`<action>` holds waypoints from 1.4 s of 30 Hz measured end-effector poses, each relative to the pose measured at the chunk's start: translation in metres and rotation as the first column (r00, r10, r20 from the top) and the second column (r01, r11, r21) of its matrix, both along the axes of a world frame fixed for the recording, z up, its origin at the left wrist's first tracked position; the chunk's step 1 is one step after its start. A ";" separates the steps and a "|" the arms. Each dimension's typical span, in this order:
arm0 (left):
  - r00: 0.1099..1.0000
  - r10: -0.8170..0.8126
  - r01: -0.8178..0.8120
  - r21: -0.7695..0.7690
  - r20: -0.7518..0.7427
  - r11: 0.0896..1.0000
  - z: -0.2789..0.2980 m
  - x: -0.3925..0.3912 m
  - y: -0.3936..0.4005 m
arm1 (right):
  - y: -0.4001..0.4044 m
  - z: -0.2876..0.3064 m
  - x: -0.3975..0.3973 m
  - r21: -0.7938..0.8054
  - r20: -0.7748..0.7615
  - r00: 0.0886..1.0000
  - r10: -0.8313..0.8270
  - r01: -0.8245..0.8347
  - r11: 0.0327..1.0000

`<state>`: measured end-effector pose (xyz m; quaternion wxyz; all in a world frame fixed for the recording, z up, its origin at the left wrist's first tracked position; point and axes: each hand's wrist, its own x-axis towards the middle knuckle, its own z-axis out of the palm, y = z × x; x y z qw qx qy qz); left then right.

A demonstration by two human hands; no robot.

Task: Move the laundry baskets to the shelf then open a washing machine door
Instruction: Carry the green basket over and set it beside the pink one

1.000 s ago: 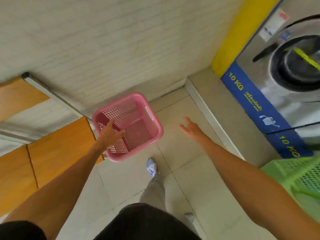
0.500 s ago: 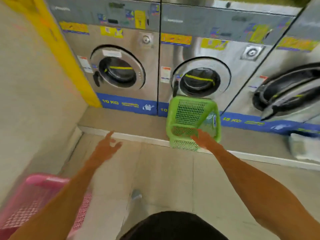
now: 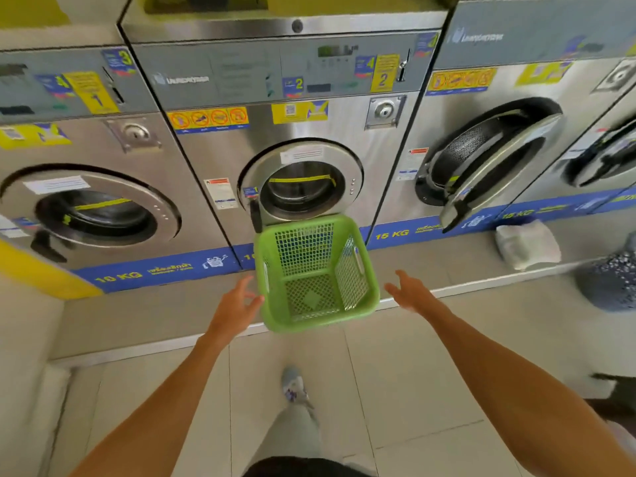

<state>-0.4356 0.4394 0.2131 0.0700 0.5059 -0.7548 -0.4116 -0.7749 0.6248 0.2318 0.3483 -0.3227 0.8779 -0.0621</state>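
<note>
Both hands, left (image 3: 237, 306) and right (image 3: 409, 292), were spread empty beside the green basket (image 3: 315, 273); gripping its rim seemed next.

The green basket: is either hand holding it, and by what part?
Neither. The basket sits between the open left hand and right hand; the left fingertips are near its rim, but no grip shows.

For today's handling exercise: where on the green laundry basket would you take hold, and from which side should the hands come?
Grip the green basket at the two side rims, by the handle slot visible in its right wall. It is tipped with its mouth toward the person, so the left hand and right hand, both open, can likely close inward from either side.
</note>
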 end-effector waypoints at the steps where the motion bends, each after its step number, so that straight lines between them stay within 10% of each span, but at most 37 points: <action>1: 1.000 -0.006 0.006 0.011 -0.002 1.000 -0.005 -0.008 -0.012 | -0.013 -0.002 -0.006 0.002 0.009 1.000 -0.009 0.009 1.000; 14: 0.965 0.255 -0.263 0.180 0.065 0.948 -0.140 -0.067 -0.095 | -0.139 -0.123 -0.082 0.113 0.018 0.999 0.034 -0.036 0.993; 26: 0.866 0.500 -0.495 0.117 -0.012 0.861 -0.306 -0.102 -0.166 | -0.203 -0.304 -0.139 -0.177 0.003 0.999 -0.046 0.046 0.983; 42: 0.701 0.713 -0.714 0.025 0.015 0.700 -0.298 -0.009 -0.012 | -0.184 -0.284 -0.044 -0.180 -0.149 0.974 0.171 -0.197 0.964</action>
